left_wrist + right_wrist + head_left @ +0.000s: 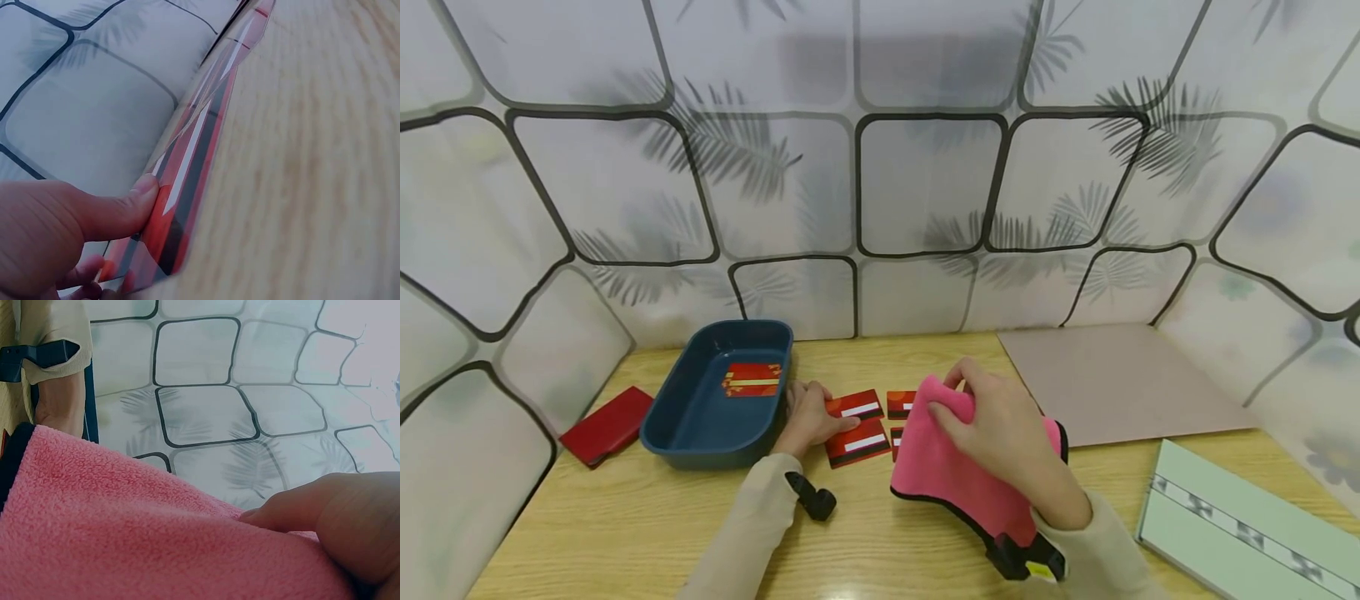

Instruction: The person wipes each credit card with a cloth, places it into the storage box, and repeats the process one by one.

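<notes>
The right hand (1000,423) pinches the pink cloth (925,467); the left hand (808,417), thumb extended, touches the red cards (859,443) at the cloth's ten o'clock. Light, steady thumb pressure should limit sliding.

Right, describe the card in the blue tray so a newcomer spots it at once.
On the left of the wooden table stands a blue tray. Inside it lies a red card with a gold stripe. It alone is inside; the other red cards sit right of the tray.
</notes>
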`<state>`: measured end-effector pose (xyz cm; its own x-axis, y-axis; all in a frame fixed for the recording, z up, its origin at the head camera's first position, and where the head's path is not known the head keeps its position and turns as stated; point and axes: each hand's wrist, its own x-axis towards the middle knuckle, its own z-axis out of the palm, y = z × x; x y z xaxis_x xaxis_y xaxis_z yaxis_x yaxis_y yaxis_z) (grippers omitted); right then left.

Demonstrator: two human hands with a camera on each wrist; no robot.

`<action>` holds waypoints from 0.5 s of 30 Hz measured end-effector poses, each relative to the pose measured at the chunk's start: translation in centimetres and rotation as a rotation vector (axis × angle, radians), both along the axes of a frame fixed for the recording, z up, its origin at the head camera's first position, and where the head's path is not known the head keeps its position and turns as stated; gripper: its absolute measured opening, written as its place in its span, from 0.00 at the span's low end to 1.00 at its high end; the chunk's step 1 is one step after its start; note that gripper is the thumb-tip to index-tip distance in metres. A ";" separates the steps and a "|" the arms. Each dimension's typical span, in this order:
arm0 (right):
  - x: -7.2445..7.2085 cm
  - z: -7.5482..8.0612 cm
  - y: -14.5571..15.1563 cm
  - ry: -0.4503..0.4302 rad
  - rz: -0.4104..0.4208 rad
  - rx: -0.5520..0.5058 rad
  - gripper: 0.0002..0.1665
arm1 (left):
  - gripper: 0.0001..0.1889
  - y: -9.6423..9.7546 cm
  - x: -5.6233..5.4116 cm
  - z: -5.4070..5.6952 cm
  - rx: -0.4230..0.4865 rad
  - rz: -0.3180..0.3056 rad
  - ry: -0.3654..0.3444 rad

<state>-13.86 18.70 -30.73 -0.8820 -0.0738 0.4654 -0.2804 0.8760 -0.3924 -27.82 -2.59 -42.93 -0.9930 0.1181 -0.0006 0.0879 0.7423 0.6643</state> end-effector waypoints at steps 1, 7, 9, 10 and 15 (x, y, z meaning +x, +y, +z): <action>0.0 0.0 0.0 0.001 -0.001 0.002 0.14 | 0.29 0.0 0.0 0.0 0.006 0.004 0.001; 0.0 0.0 0.0 -0.009 -0.007 -0.003 0.14 | 0.31 0.0 0.1 0.0 0.037 0.017 0.007; 0.0 0.0 0.0 -0.013 -0.009 -0.003 0.14 | 0.30 -0.1 0.2 0.0 0.050 0.019 0.009; 0.0 0.0 0.1 -0.015 -0.008 -0.004 0.14 | 0.30 -0.1 0.2 0.0 0.056 0.018 0.013; -0.1 0.0 0.2 -0.017 -0.005 -0.010 0.14 | 0.29 -0.3 0.5 0.4 0.071 0.012 0.030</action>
<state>-13.96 18.89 -30.68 -0.8902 -0.0650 0.4509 -0.2693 0.8735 -0.4057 -27.37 -2.87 -42.56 -0.9938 0.1047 0.0370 0.0997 0.6942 0.7128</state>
